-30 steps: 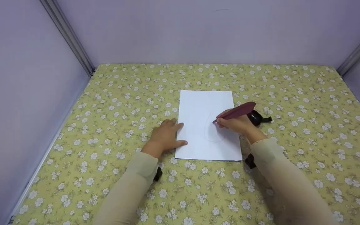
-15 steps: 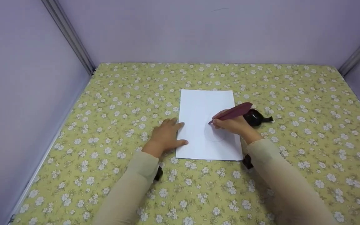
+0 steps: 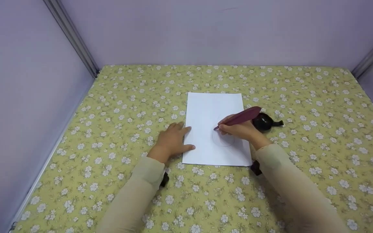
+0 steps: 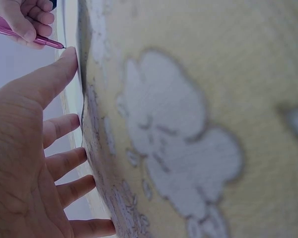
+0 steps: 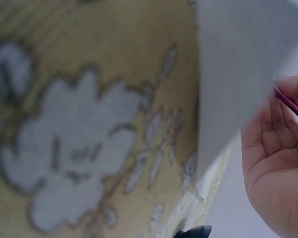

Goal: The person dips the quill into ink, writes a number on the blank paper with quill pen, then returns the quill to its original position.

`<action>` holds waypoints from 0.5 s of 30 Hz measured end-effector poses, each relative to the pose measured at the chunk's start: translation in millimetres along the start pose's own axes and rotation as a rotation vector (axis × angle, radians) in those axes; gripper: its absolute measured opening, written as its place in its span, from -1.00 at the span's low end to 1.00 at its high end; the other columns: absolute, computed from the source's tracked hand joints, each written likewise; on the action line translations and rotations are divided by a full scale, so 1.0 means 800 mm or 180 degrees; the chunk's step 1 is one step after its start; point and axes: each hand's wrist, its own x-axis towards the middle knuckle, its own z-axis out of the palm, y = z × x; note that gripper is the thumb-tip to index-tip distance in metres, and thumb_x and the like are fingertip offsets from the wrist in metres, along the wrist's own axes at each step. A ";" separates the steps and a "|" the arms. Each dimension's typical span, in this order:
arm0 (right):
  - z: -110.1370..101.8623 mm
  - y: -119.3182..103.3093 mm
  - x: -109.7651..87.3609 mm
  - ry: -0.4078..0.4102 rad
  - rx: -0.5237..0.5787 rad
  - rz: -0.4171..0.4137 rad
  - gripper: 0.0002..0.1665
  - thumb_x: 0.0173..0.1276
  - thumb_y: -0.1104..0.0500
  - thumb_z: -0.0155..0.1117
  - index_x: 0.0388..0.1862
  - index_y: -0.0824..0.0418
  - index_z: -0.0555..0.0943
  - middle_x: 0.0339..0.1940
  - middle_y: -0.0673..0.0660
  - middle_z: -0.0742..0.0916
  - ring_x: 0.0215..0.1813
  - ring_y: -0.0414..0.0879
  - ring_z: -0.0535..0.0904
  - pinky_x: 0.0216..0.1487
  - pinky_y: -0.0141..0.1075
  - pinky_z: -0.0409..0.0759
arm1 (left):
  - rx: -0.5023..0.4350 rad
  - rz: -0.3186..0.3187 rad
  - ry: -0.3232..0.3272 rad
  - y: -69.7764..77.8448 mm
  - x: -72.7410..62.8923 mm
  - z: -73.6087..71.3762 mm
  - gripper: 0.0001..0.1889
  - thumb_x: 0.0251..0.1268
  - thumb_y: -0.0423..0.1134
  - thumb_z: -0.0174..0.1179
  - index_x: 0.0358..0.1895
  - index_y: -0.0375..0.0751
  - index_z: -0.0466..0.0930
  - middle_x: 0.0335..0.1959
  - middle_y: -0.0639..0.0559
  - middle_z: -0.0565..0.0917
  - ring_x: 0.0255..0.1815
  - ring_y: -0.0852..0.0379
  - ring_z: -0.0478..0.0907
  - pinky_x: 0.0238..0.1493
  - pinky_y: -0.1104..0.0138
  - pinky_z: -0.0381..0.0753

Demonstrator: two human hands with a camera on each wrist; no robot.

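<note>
A white sheet of paper point(image 3: 202, 110) lies on the flowered cloth, with a faint rounded outline drawn on it right of its middle. My right hand point(image 3: 240, 129) pinches a dark red feather-shaped pen point(image 3: 243, 116), its tip at the upper left of that outline. In the left wrist view the pen point(image 4: 49, 42) shows a thin dark point near the paper. My left hand point(image 3: 170, 140) rests with fingers spread at the paper's left edge, thumb and forefinger on the sheet. The right wrist view shows the right palm point(image 5: 283, 163) with the pen partly cut off.
A glossy black round object with a short neck point(image 3: 263, 122) stands just right of the paper, partly behind the right hand. Flowered yellow cloth point(image 3: 134, 97) covers the table. Pale walls point(image 3: 206, 35) border its back and sides.
The right hand has moved the pen tip left and slightly down across the paper, uncovering more of the black object. The left hand has stayed in place.
</note>
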 end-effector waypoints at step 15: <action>-0.011 0.000 0.000 -0.0136 0.0448 -0.0263 -0.64 0.37 0.15 0.25 0.01 0.39 0.61 -0.25 0.14 0.76 -0.26 -0.16 0.69 -0.12 -0.25 0.64 | -0.0007 -0.0068 0.0029 0.002 0.001 0.001 -0.17 0.13 0.35 0.15 0.45 0.11 0.22 0.49 -0.04 0.11 0.47 -0.08 0.01 0.29 -0.17 0.16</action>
